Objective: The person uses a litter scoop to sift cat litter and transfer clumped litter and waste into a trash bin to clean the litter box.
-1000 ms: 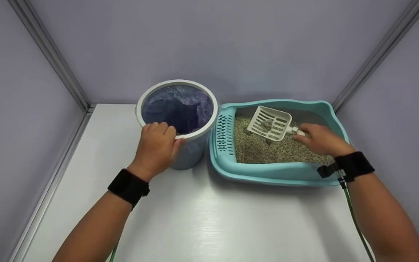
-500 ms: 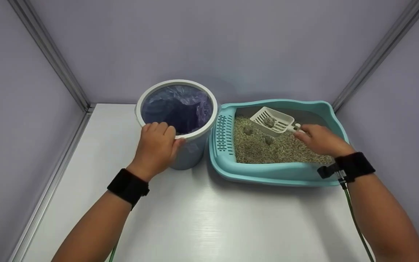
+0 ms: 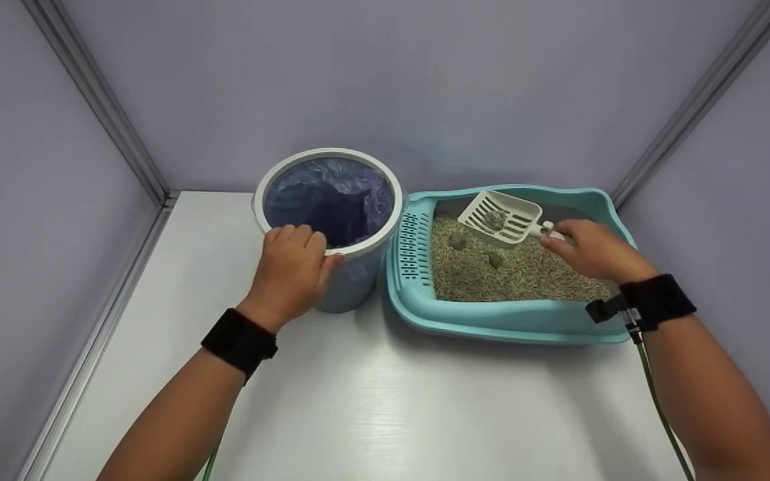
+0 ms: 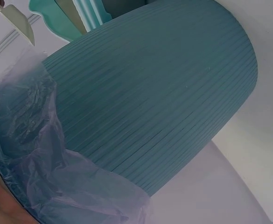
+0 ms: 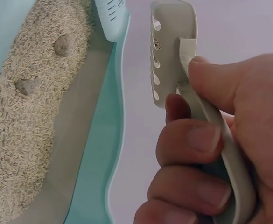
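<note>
My right hand (image 3: pixel 592 250) grips the handle of a white slotted litter scoop (image 3: pixel 522 210), seen close up in the right wrist view with fingers (image 5: pixel 187 140) wrapped round it. One grey clump (image 3: pixel 495 219) lies in the scoop, which is held above the litter box (image 3: pixel 512 321). Two more clumps, one at the left (image 3: pixel 457 240) and one nearer the front (image 3: pixel 494 259), sit on the litter (image 3: pixel 525 280). My left hand (image 3: pixel 291 274) holds the near rim of a trash bin (image 3: pixel 351 287). Its fingers curl over the rim; the left wrist view shows the bin's ribbed side.
A purple plastic bag (image 3: pixel 358 180) lines the bin and folds over its rim. Bin and turquoise litter box stand side by side on a white table (image 3: pixel 371 407). Grey walls (image 3: pixel 412 87) close off the back and both sides. A green cable (image 3: pixel 659 401) trails from the right wrist.
The scoop has lifted slightly from the litter and tilted, with the clump still in it. The two other clumps show more fully now. My left hand has stayed on the bin's rim.
</note>
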The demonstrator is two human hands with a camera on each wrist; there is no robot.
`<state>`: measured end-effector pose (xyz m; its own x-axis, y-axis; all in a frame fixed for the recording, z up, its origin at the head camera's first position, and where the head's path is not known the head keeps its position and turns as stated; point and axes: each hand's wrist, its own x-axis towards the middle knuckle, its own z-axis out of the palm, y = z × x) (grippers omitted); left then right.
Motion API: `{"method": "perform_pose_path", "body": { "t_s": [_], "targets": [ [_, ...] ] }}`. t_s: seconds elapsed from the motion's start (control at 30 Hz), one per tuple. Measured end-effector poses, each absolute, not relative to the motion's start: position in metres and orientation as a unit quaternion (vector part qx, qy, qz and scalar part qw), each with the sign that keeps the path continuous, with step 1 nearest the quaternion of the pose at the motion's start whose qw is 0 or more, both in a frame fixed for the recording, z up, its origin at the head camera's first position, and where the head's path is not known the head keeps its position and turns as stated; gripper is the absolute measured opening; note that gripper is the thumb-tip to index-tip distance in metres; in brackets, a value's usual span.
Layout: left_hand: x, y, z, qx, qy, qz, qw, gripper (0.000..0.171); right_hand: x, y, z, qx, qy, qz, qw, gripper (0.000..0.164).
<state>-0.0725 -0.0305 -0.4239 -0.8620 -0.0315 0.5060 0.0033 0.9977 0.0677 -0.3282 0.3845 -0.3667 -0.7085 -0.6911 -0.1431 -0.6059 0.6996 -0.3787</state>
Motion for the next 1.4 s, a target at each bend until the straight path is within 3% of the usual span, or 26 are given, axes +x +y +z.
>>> {"method": "perform_pose_path", "body": {
  "t_s": [0.43, 0.83, 1.1, 1.4],
  "targets": [
    [-0.074, -0.027, -0.426, 0.009, -0.963, -0.035, 0.267, 0.043, -0.318, 0.357, -0.327, -0.358, 0.918, -0.153, 0.080, 0.044],
    [-0.075, -0.028, -0.426, 0.019, -0.966, -0.036, 0.256, 0.041, -0.300, 0.306, -0.279, -0.336, 0.921, -0.169, 0.098, 0.063],
    [-0.075, -0.028, -0.426, 0.017, -0.964, -0.038, 0.261, 0.043, -0.289, 0.260, -0.267, -0.350, 0.913, -0.186, 0.100, 0.045],
    [-0.076, -0.025, -0.426, 0.015, -0.965, -0.032, 0.261, 0.044, -0.277, 0.219, -0.273, -0.374, 0.907, -0.174, 0.088, 0.044]
  ]
}}
